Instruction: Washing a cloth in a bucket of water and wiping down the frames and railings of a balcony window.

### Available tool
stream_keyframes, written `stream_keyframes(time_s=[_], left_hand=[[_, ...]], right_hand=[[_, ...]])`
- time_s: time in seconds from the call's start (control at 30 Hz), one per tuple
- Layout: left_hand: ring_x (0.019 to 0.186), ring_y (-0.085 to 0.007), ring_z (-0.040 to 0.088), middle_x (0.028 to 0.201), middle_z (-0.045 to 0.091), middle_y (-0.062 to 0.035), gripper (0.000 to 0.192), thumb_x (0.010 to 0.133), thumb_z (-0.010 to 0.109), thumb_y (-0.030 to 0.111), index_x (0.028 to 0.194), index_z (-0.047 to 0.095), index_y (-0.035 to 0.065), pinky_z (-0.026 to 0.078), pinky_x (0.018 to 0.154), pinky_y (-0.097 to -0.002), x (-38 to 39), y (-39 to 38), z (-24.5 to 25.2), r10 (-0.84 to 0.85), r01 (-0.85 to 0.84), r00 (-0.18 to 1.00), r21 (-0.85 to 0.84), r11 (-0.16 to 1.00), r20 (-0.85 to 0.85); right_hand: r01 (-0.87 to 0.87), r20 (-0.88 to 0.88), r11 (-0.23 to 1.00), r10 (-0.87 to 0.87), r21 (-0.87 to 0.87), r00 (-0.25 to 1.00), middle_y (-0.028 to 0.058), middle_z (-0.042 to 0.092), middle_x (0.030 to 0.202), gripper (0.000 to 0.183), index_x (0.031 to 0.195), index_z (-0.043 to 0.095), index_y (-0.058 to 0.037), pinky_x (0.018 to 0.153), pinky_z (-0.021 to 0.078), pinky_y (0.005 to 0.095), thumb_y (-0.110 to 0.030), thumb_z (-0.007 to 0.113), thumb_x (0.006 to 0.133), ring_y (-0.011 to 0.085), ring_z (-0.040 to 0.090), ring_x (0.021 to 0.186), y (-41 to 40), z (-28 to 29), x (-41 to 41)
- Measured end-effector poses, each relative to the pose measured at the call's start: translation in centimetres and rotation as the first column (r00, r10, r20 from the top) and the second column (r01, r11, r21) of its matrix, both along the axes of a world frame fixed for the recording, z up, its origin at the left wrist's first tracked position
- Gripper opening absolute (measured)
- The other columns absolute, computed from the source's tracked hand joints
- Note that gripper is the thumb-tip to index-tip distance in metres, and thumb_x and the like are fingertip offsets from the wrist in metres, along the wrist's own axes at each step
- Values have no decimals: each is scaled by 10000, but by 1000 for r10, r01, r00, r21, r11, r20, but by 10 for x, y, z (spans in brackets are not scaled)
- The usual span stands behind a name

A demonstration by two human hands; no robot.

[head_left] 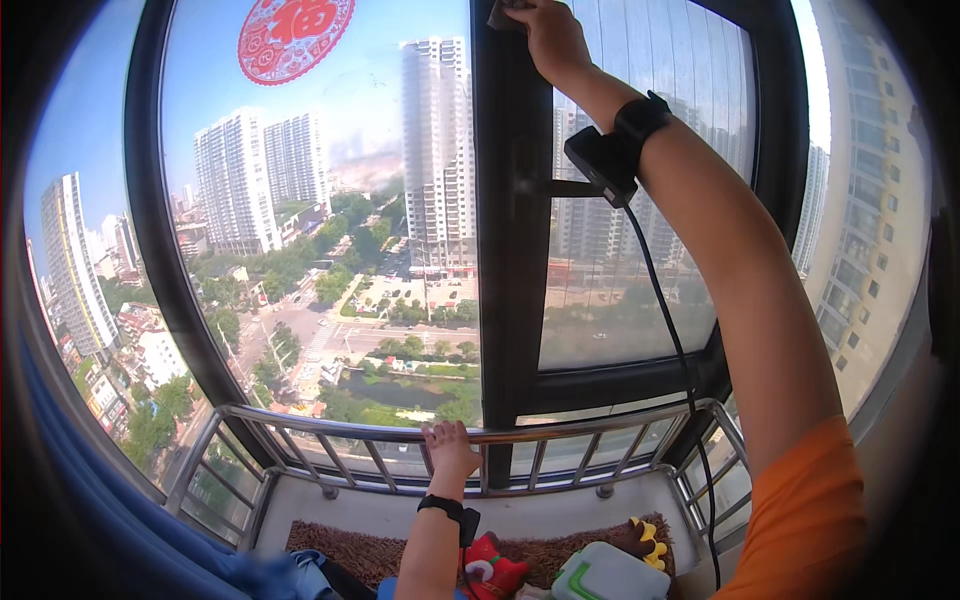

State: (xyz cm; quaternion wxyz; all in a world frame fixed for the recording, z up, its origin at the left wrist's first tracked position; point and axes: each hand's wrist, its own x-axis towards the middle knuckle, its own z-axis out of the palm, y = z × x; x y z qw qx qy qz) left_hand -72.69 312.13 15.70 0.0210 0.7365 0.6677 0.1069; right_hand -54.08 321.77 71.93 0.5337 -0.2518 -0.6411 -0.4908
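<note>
My right hand (553,37) is raised at the top of the view, gripping a small greyish-brown cloth (505,18) against the dark window frame (512,247). Part of that cloth is cut off by the picture's upper edge. Lower down, my left hand (452,444) rests over the top bar of a metal guard rail (360,430), fingers curled on it. Each wrist wears a black strap with a small box; a black cable (667,300) hangs from the right one. Below the right wrist, a window handle (574,188) juts from the frame.
Large glass panes (337,247) look out over a city far below. A red round paper decoration (296,37) is on the glass. On the sill lie a brown shaggy mat (360,547), a red plush toy (495,562) and a pale plastic box (611,576). Blue curtain fabric (127,517) hangs left.
</note>
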Motion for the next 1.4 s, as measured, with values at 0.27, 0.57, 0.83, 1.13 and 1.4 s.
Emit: stream_keyframes(time_s=[0.27,0.57,0.83,1.13,1.4], left_hand=[[1279,-354,368,1278,462,-214,681,695,619,285,1283,442,-9,89,1130,-530,-6,2,3,-3,3,1000,7,1000,7],[1278,-334,362,1271,461,-193,649,697,643,334,1237,477,14,94,1125,-532,-2,-6,0,15,-14,1000,53,998,-10],[1266,-353,366,1258,464,-206,697,693,630,332,1272,447,-9,82,1126,-543,-8,2,-9,13,-13,1000,59,998,-12],[1263,-339,379,1251,467,-193,678,673,659,362,1223,481,7,103,1120,-523,4,1,1,6,-3,997,36,999,-76],[1232,-346,391,1228,460,-195,705,659,635,296,1251,433,-28,139,1110,-530,2,3,8,27,-30,997,-36,999,-75]], right_hand=[[24,173,967,21,-255,985,114,603,1165,319,1033,702,-97,966,457,357,38,521,808,284,539,1118,-40,-111,4],[-169,35,986,168,1,985,121,567,1252,302,1085,672,-78,981,451,357,11,498,855,306,579,1091,-32,46,3],[32,439,995,12,-93,899,62,631,1172,258,1088,684,-102,981,464,333,-21,615,853,266,626,1035,-13,-22,23],[-177,-150,984,178,20,972,160,635,1052,256,1050,689,-104,901,473,375,-102,625,802,306,593,1024,9,-2,58],[-306,-82,948,298,-94,951,60,564,1136,264,994,712,-145,971,379,408,-94,660,740,276,492,1109,37,-91,76]])
